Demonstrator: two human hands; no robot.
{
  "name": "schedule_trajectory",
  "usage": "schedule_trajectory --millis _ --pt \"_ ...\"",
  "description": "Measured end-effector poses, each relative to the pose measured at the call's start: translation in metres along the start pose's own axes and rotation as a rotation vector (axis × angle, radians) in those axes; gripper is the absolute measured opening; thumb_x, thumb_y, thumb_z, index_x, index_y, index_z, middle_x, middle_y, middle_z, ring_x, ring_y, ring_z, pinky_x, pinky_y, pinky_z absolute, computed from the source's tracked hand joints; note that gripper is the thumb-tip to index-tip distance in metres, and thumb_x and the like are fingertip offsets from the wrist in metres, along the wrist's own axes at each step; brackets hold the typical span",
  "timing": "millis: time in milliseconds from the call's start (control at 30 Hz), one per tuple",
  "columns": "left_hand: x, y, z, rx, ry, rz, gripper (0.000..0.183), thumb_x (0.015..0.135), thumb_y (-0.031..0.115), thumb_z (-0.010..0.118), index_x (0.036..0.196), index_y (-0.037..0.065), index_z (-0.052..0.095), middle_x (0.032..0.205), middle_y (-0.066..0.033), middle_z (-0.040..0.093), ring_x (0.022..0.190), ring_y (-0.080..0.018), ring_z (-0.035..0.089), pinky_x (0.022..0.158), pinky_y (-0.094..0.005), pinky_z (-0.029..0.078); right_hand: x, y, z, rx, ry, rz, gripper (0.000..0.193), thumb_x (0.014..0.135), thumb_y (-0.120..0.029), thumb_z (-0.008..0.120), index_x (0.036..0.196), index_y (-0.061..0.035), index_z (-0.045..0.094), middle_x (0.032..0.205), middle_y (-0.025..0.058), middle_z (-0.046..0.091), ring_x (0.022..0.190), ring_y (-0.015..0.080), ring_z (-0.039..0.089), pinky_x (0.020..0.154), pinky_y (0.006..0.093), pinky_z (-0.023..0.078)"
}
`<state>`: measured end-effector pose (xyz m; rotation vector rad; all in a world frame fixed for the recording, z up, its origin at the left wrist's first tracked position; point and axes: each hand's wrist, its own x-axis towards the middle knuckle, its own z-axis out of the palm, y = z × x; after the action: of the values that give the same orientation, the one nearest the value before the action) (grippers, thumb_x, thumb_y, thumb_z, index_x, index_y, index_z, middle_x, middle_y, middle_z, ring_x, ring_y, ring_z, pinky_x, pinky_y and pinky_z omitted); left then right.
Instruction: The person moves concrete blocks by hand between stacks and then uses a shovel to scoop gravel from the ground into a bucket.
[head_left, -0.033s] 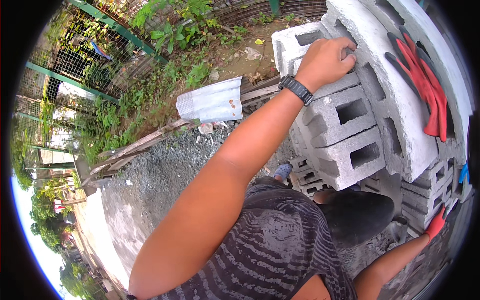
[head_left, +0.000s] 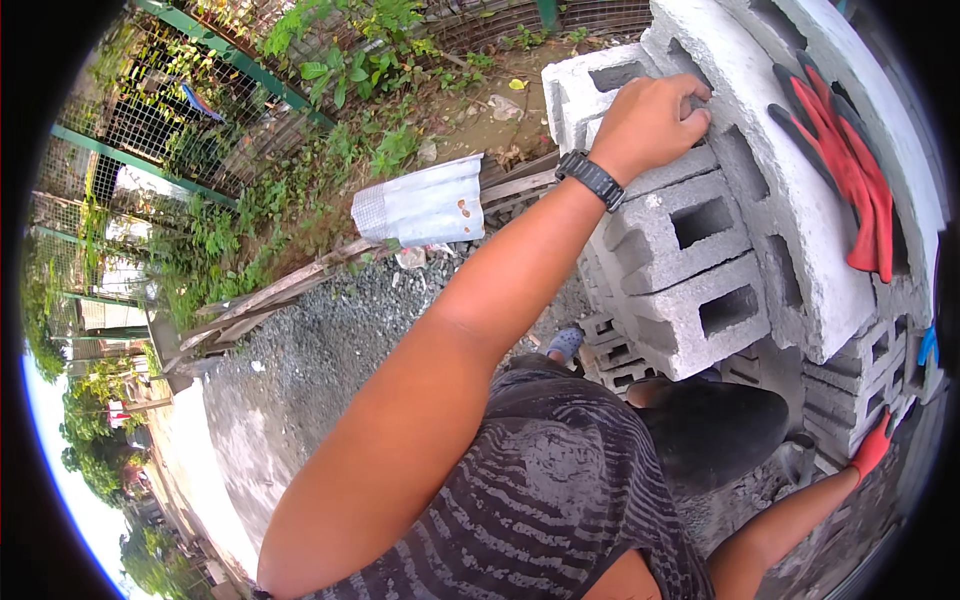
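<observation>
My left hand, bare and with a black watch on its wrist, rests on stacked hollow concrete blocks. Its fingers are curled and the thumb lies close to them; the fingertips and anything inside them are hidden. Low at the far right, my right hand wears a red glove with dark fingertips. Those fingers are bent against the edge of a lower concrete block. A loose pair of red and black gloves lies on top of the upper blocks, right of my left hand.
Gravel covers the ground left of the stack. A corrugated metal sheet lies beside wooden boards and weeds. Green-framed wire fencing runs along the upper left. A black rounded object is between my body and the blocks.
</observation>
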<state>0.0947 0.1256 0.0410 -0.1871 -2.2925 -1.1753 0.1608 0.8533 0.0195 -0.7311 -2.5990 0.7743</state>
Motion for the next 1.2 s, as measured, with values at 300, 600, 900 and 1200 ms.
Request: schedule_trajectory --millis 300,600,900,1200 --pt "0.001 0.006 0.000 -0.107 0.006 -0.054 0.020 0.086 0.025 0.075 0.092 0.006 0.070 0.059 -0.0034 0.062 0.053 -0.0157 0.057 0.056 -0.0321 0.045 0.016 0.020 -0.007 -0.037 -0.025 0.012 0.064 0.100 -0.046 0.057 0.144 0.0005 0.056 0.148 0.0210 0.057 0.135 0.0319 0.054 0.113 0.0382 0.038" --pt "0.001 0.004 -0.003 -0.038 -0.034 -0.056 0.031 0.090 0.028 0.073 0.109 0.004 0.076 0.063 -0.0076 0.067 0.057 -0.0159 0.066 0.059 -0.0313 0.049 0.011 0.015 -0.002 -0.043 0.020 0.001 0.066 0.100 -0.048 0.057 0.146 -0.0002 0.054 0.149 0.0188 0.056 0.135 0.0311 0.054 0.112 0.0376 0.038" --pt "0.003 -0.003 0.003 -0.104 0.028 -0.029 0.026 0.089 0.025 0.076 0.102 0.002 0.079 0.065 -0.0085 0.071 0.058 -0.0149 0.068 0.059 -0.0294 0.051 0.017 0.024 -0.003 -0.038 0.012 -0.008 0.066 0.101 -0.048 0.056 0.146 -0.0003 0.055 0.149 0.0184 0.057 0.136 0.0314 0.054 0.114 0.0377 0.037" --pt "0.001 -0.005 0.003 -0.067 0.066 -0.030 0.022 0.086 0.022 0.076 0.101 0.006 0.081 0.065 -0.0102 0.070 0.058 -0.0189 0.068 0.060 -0.0314 0.051 0.010 0.010 -0.001 -0.036 0.012 0.095 0.071 0.098 -0.052 0.058 0.146 0.0001 0.055 0.148 0.0188 0.057 0.134 0.0306 0.055 0.112 0.0379 0.039"
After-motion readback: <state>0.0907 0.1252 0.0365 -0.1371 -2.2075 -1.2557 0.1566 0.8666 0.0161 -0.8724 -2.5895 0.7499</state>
